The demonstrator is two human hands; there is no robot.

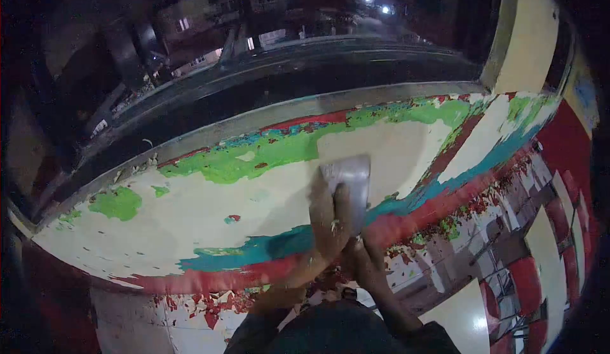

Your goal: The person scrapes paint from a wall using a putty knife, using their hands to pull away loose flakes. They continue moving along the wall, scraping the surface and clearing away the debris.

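Both my hands clamp the scraper (348, 186), left hand (327, 217) over right hand (368, 265), blade flat on the ledge (190, 214), pointing away.

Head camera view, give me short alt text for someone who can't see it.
Two hands press a flat metal scraper blade against a cream wall ledge with peeling green, teal and red paint. The left hand lies on the blade; the right hand grips below it. Paint flakes lie below; dark buildings with lit windows lie beyond.
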